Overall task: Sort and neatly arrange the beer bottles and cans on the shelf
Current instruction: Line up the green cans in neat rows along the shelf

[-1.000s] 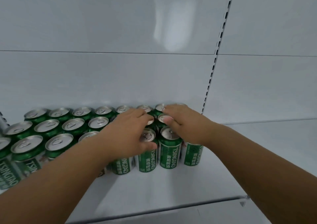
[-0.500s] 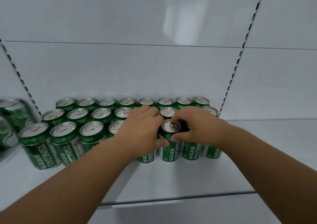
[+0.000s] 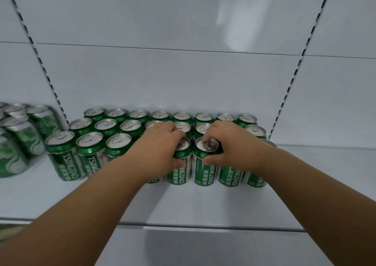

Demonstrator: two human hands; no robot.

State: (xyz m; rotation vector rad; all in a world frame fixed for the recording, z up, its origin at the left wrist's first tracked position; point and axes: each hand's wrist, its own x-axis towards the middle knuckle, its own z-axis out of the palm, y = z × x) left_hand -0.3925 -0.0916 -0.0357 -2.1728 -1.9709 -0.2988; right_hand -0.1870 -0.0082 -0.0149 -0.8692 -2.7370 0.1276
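A white metal shelf [image 3: 203, 208] with a white back panel [image 3: 173, 78] and slotted uprights carries green Tsingtao beer cans [image 3: 114, 123] in three rows against its far side. The left hand [image 3: 160, 153] hides cans beneath it, fingers curled round a front-row can [image 3: 180, 170]. The right hand [image 3: 234, 149] pinches the neighbouring can [image 3: 204, 164] at its rim. More cans [image 3: 18, 139] at far left are blurred.

Bare white metal shelf [image 3: 203, 204] is left free up front; packed green aluminium cans [image 3: 114, 143] block the back, w/ no gaps.
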